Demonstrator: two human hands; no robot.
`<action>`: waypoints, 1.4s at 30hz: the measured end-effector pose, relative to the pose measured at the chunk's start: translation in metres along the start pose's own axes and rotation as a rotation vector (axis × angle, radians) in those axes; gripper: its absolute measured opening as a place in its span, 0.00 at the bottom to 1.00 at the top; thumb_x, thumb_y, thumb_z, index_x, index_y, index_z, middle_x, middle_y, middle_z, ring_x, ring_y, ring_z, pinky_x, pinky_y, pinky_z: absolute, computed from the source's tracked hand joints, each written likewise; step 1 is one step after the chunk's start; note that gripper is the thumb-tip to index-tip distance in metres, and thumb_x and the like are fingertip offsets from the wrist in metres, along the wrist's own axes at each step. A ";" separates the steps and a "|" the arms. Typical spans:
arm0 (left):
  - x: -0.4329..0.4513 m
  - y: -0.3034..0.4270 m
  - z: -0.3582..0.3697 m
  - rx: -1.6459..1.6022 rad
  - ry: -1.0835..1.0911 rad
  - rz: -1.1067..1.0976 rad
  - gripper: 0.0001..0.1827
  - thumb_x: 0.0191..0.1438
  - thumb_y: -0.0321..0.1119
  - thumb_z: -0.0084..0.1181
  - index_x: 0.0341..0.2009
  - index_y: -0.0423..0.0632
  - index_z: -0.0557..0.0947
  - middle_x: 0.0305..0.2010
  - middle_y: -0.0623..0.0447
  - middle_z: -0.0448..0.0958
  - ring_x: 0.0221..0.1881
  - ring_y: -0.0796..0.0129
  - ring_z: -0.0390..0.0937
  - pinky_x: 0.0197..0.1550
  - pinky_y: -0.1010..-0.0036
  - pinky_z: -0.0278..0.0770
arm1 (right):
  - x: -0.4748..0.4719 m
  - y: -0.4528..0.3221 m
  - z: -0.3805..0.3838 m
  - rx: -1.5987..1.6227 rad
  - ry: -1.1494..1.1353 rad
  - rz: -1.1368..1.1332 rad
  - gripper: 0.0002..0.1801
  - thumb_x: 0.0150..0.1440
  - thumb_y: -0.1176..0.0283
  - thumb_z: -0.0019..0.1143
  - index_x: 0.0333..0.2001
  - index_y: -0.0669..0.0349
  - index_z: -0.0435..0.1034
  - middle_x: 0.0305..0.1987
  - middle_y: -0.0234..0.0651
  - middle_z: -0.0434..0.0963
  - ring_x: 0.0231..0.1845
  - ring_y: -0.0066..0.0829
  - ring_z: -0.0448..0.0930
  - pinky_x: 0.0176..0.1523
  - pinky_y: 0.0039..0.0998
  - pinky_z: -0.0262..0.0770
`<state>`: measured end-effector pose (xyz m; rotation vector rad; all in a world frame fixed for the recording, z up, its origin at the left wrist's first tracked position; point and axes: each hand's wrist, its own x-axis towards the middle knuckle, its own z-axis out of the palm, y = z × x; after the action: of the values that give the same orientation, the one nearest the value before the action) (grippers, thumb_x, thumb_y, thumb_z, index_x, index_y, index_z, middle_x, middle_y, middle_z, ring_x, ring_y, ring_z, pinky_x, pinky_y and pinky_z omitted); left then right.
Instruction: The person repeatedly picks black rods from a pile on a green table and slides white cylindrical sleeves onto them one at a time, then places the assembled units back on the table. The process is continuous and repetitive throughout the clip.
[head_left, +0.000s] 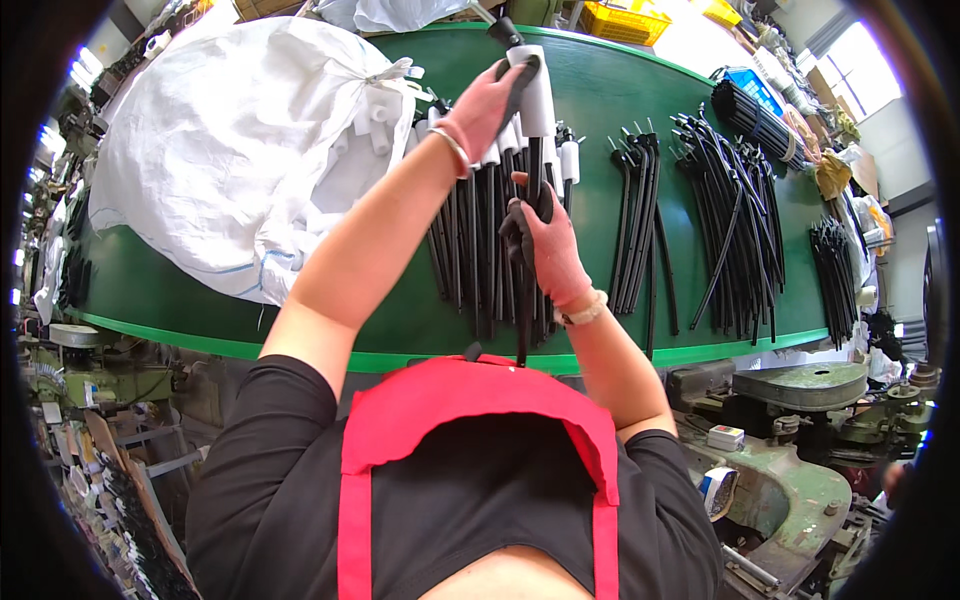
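Wearing a pink glove with dark palm, my left hand (484, 112) is closed around a white foam sleeve (535, 101) near the upper end of a black rod (535, 161). Lower down, my right hand (553, 251), gloved alike, grips that rod, which points up and away from me. Black rods with white sleeves (491, 157) lie side by side on the green table behind my hands. To the left, a large white woven sack (210, 142) lies with its mouth open, and loose white foam sleeves (379, 127) show inside it.
Bare black rods lie to the right in a small group (636, 217), a larger pile (731, 225) and a pile at the table's right end (832, 277). A tied bundle (757, 120) is behind them. Yellow crates (626, 22) stand beyond the green table edge (300, 351). Machinery (799, 386) stands at lower right.
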<state>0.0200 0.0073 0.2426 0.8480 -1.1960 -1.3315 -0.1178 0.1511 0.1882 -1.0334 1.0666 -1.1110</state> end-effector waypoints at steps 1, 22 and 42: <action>0.015 -0.030 -0.031 0.187 0.070 0.071 0.24 0.65 0.46 0.54 0.55 0.39 0.75 0.49 0.43 0.80 0.50 0.60 0.77 0.54 0.65 0.74 | 0.013 0.011 -0.006 0.013 0.028 -0.001 0.14 0.66 0.72 0.51 0.55 0.56 0.69 0.26 0.26 0.73 0.20 0.13 0.73 0.21 0.18 0.65; -0.136 -0.155 -0.285 1.594 0.154 -0.271 0.35 0.43 0.44 0.67 0.57 0.50 0.75 0.68 0.37 0.62 0.69 0.40 0.58 0.72 0.50 0.54 | 0.094 0.126 -0.247 -1.373 0.713 -0.155 0.36 0.61 0.53 0.55 0.67 0.58 0.59 0.69 0.46 0.64 0.69 0.49 0.62 0.73 0.47 0.54; -0.109 -0.119 -0.179 1.030 0.192 -0.027 0.42 0.43 0.29 0.71 0.65 0.44 0.68 0.53 0.42 0.79 0.52 0.56 0.79 0.58 0.65 0.74 | 0.103 0.136 -0.322 -1.027 0.676 0.357 0.30 0.57 0.59 0.60 0.58 0.64 0.66 0.59 0.55 0.73 0.60 0.49 0.76 0.64 0.40 0.72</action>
<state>0.1762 0.0689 0.0700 1.6617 -1.7159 -0.5543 -0.3981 0.0386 -0.0152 -1.1649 2.4065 -0.5716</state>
